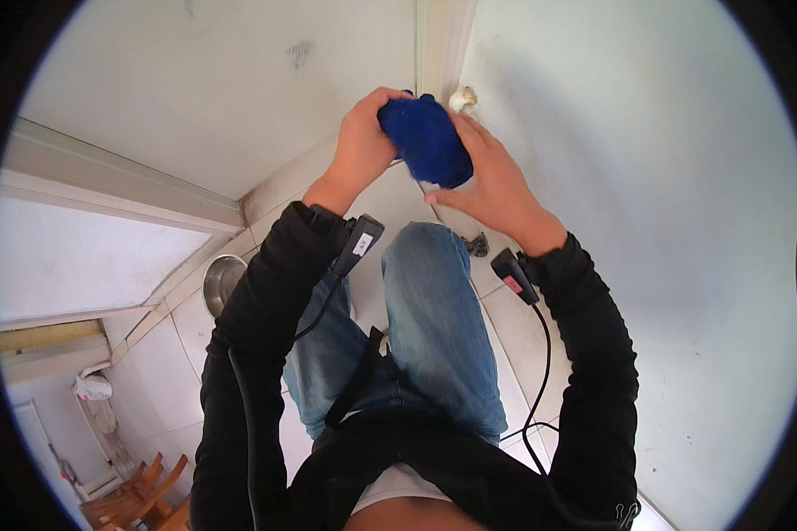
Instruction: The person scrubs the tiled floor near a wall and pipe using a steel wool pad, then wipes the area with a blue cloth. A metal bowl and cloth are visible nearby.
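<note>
A blue cloth (pixel 428 136), bunched into a thick wad, is held up in front of me near the wall corner. My left hand (pixel 365 136) grips its left end, with the thumb along the upper edge. At the cloth's right edge, my right hand (pixel 498 172) touches it with the fingers, while the thumb stands apart just below. The far side of the cloth is hidden. Both wrists carry black strapped devices, one on the left (pixel 360 244) and one on the right (pixel 515 273), with cables running back along the arms.
A pale wall panel (pixel 637 199) stands close on the right. White tiles (pixel 179 358) cover the floor. A metal bowl (pixel 220 282) sits left of my left arm. A dark scrubber-like wad (pixel 478 244) lies by my knee. Wooden furniture (pixel 136 494) stands at lower left.
</note>
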A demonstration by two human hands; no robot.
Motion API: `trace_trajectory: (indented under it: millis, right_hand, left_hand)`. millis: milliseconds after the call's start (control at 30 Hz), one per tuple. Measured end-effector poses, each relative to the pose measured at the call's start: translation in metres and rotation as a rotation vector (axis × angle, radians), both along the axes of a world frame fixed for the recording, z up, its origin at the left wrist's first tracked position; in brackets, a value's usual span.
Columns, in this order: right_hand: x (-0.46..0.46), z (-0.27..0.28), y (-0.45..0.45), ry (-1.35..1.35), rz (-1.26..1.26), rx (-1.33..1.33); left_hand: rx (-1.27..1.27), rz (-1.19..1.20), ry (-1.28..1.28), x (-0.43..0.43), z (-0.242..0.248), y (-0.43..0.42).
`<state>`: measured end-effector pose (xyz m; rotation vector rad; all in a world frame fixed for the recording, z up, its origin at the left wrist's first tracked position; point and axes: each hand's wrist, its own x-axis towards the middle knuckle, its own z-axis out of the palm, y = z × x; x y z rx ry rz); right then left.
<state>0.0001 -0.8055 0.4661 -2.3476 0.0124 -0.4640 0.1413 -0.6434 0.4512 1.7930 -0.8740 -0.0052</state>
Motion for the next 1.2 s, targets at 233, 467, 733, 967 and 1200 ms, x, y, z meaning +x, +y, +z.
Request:
trace_trajectory:
  millis: [233, 467, 733, 967, 1200]
  right_hand:
    - [0.021, -0.012, -0.036, -0.14, -0.048, 0.249]
    - [0.016, -0.004, -0.049, -0.072, 0.013, 0.294]
    - [0.023, -0.016, -0.057, 0.01, -0.064, 0.313]
    - [0.016, -0.015, -0.022, 0.092, 0.202, 0.076]
    - [0.021, -0.025, -0.037, 0.23, 0.146, 0.524]
  left_hand:
    - [0.207, 0.104, 0.164, -0.006, 0.009, 0.005]
    - [0.414, 0.081, -0.084, 0.008, -0.01, 0.016]
    - [0.248, -0.023, 0.452, 0.009, -0.027, 0.019]
    - [-0.405, -0.044, 1.28, -0.002, -0.005, 0.008]
    - [-0.673, -0.014, 1.299, -0.014, -0.016, 0.013]
